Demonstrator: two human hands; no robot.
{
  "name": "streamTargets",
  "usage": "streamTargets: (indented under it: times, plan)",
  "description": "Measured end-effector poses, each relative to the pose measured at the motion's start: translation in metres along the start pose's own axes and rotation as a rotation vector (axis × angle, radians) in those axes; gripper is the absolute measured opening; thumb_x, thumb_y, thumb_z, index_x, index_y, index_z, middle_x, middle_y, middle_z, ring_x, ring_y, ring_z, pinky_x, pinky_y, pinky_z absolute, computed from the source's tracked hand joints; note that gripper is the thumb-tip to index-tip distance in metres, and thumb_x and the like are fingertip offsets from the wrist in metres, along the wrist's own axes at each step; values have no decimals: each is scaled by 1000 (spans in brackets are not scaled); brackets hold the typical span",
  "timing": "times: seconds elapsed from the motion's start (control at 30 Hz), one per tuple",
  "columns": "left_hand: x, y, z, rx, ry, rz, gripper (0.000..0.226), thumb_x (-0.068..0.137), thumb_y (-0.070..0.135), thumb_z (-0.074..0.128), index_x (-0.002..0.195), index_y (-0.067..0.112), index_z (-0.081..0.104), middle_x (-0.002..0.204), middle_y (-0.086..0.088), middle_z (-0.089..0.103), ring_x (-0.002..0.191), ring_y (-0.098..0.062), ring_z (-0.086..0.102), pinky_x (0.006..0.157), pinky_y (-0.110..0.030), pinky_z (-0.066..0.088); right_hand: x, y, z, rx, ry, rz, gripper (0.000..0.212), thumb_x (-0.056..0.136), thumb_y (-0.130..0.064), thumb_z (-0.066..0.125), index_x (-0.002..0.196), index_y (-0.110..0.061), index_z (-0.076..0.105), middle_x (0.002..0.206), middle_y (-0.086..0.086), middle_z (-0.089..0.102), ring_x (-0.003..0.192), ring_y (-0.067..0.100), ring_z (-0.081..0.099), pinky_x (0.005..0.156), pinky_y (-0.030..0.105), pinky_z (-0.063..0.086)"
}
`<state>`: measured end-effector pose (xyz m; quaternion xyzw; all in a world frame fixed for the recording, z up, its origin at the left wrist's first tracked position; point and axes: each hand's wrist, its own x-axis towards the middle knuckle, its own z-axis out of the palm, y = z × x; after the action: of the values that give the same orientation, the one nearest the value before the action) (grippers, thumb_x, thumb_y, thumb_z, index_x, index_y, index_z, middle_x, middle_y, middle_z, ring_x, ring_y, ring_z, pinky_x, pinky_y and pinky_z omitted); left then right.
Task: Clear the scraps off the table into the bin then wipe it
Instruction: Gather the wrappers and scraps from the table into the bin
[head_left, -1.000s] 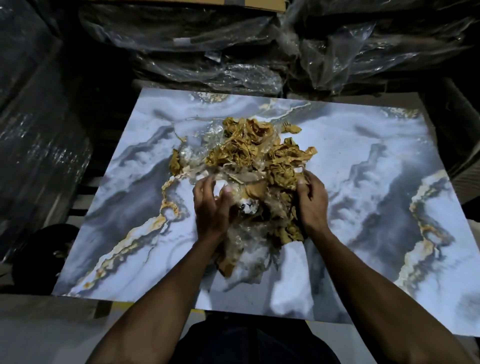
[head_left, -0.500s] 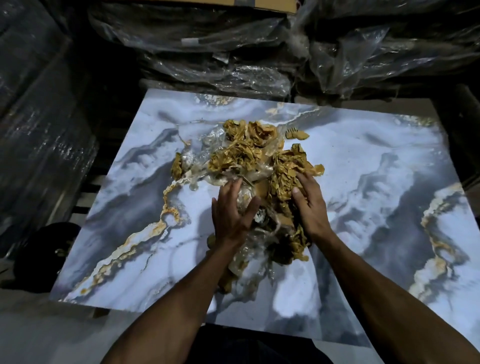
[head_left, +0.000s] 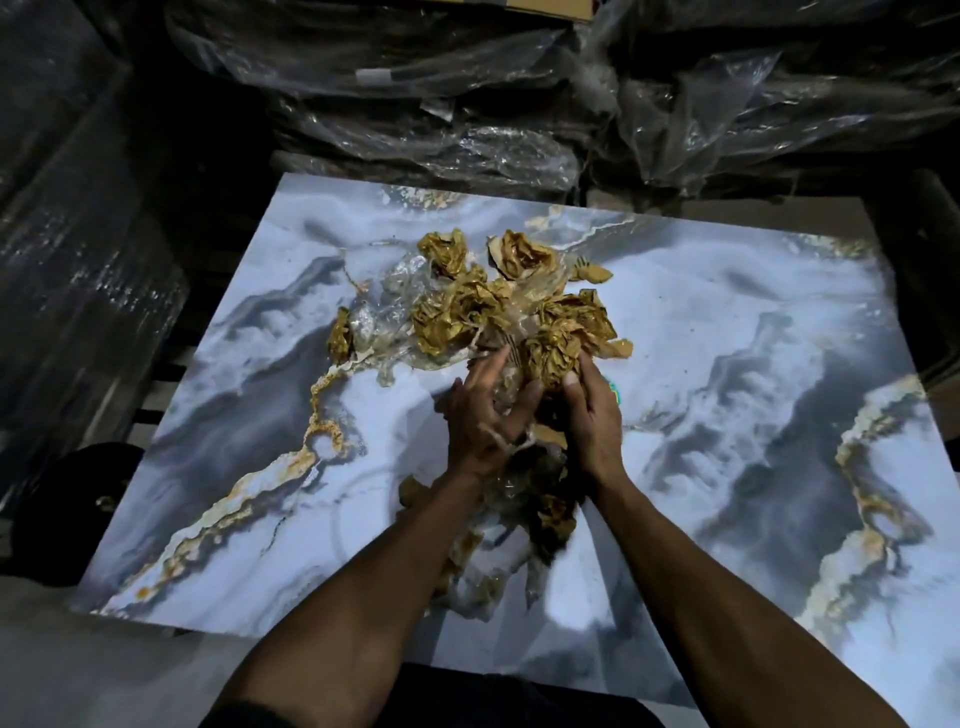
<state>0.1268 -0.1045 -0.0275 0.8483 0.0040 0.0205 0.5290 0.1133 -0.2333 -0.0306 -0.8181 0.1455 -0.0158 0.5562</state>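
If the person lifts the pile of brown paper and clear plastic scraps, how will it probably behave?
The pile of scraps is loose crumpled paper and thin film, so it probably weighs little and squashes easily. Separate wads lie apart at the far edge, so pieces may drop off. The film looks floppy and may trail.

Both hands are into the scrap heap (head_left: 498, 317) mid-bench (head_left: 727, 322): the left hand (head_left: 485, 415) grips clear film at the heap's near edge, and the right hand (head_left: 592, 415) clutches a crumpled gold wad beside it. Plastic-wrapped bundles (head_left: 467, 130) sit beyond the heap.
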Motion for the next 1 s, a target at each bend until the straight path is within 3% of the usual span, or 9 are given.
streamTargets:
  times: [0.2,0.33,0.53,0.63,0.73,0.9,1.0]
  plan:
    - [1,9,9,-85,32,-73,76,81,68,44,135,15,55,139,-8,54,129,-19,49,105,-30,40,-4,-27,12,178,71,10,71,83,-62,48,141,-22,50,139,-3,57,126,13,53,106,41,44]
    - [0,17,11,-128,65,-87,69,86,60,42,133,11,57,137,-11,55,127,-20,50,106,-36,41,-4,-33,16,208,83,70,76,80,-64,51,143,-21,48,145,2,52,132,18,48,109,47,41]
    - [-6,35,3,-166,87,-37,68,88,56,37,131,7,58,136,-15,55,129,-24,48,106,-33,39,-13,-49,13,299,140,61,62,91,-40,59,145,-14,44,150,3,44,135,9,39,110,28,35]
    - [-8,43,-3,-203,89,-43,62,89,52,42,131,8,58,137,-11,53,126,-16,47,100,-9,33,-15,-57,11,304,189,25,46,100,-25,54,143,-10,47,146,3,47,129,3,40,105,21,34]
    - [-8,55,-12,-246,98,-32,53,90,40,48,132,10,58,140,-10,50,127,-14,47,90,5,28,-20,-73,9,324,214,-14,43,102,-26,49,142,-10,48,138,-5,49,130,5,41,110,26,36]
    - [-9,74,-30,-270,139,66,51,89,36,46,132,12,59,137,-10,52,124,-14,49,98,-10,37,-31,-99,8,319,252,-102,48,100,-36,48,140,-10,51,144,4,51,131,13,47,111,36,38]
    - [-12,83,-42,-284,172,102,49,88,30,46,130,9,59,134,-9,54,117,-5,45,94,-2,31,-40,-111,10,315,282,-132,45,101,-31,49,140,-9,50,145,7,51,136,17,44,114,35,35]
